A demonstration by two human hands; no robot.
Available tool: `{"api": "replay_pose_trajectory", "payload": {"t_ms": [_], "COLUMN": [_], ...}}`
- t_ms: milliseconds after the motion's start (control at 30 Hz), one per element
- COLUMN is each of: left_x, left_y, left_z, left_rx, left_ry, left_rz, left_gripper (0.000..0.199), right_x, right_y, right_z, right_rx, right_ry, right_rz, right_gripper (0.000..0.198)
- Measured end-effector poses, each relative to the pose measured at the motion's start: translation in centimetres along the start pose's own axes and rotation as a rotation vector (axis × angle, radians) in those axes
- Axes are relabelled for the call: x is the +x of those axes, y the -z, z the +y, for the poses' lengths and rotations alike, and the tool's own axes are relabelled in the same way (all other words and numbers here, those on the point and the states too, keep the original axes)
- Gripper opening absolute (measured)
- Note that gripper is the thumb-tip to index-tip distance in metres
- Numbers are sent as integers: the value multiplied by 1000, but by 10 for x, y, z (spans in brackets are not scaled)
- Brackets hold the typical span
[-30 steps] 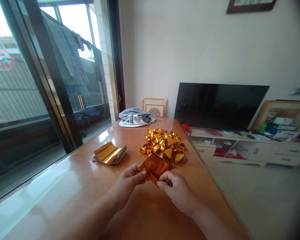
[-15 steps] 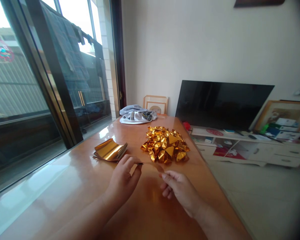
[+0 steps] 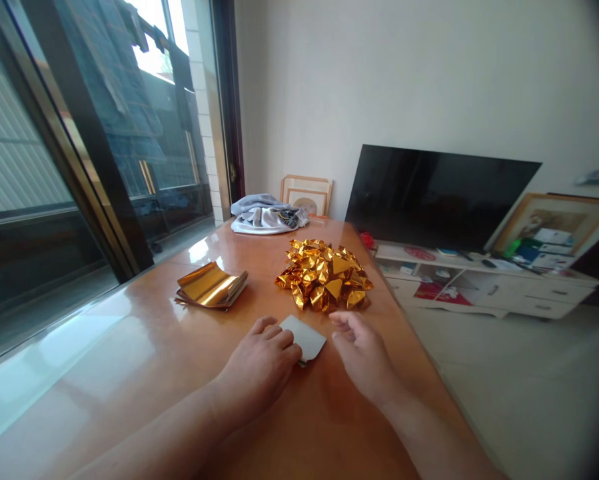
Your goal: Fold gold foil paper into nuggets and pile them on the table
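A sheet of foil paper [image 3: 306,340] lies on the table in front of me with its pale side up. My left hand [image 3: 266,357] covers the sheet's left part, its fingers curled over that edge and gripping it. Just right of the sheet is my right hand [image 3: 362,350], apart from it, with thumb and bent fingers separated and nothing visible between them. Beyond both hands sits a heap of folded gold paper ingots [image 3: 326,277]. To the left lies a stack of gold foil paper [image 3: 212,287], its top sheet curling.
The glossy wooden table [image 3: 144,400] runs away from me, its right edge dropping to a tiled floor. Bundled clothes [image 3: 266,215] lie at its far end. A sliding glass door [image 3: 44,167] is on the left; a television [image 3: 439,197] stands on a white cabinet [image 3: 509,293] at right.
The foil sheet, held between both hands before, now lies pale side up on the table under my left hand. My right hand has let go of it. The view has tilted down slightly.
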State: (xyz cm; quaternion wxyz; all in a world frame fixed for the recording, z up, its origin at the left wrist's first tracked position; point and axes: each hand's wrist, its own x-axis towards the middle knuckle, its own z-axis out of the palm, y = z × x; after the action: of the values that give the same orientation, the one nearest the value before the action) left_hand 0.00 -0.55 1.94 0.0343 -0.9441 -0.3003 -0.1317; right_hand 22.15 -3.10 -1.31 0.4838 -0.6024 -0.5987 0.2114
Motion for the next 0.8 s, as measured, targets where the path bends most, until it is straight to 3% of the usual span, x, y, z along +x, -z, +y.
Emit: {"api": "replay_pose_trajectory", "payload": {"t_ms": [100,200,300,567,800], "left_x": [1,3,4,2,-3], "left_y": [-3,-4,-4,4,-2], "left_z": [2,5,8,-1,-9], "left_rx": [-46,-107,-141,-115,-210], "left_ry": [19,43,43,93,86], "left_rz": [-7,-7,-39,-156,-195], "left_gripper": [13,10,9,11,12], "right_x": [-11,-20,-22,-18,-22], "right_y": [1,-1,-2,5,6], "right_z": [-16,-27,-27,-22,-28], "right_rx": [-209,-360,-463,-570,-587], "right_ry": [218,293,303,274,235], "right_rz": [-197,-291,-347,-416,-462], "right_gripper": [22,16,4,12,4]}}
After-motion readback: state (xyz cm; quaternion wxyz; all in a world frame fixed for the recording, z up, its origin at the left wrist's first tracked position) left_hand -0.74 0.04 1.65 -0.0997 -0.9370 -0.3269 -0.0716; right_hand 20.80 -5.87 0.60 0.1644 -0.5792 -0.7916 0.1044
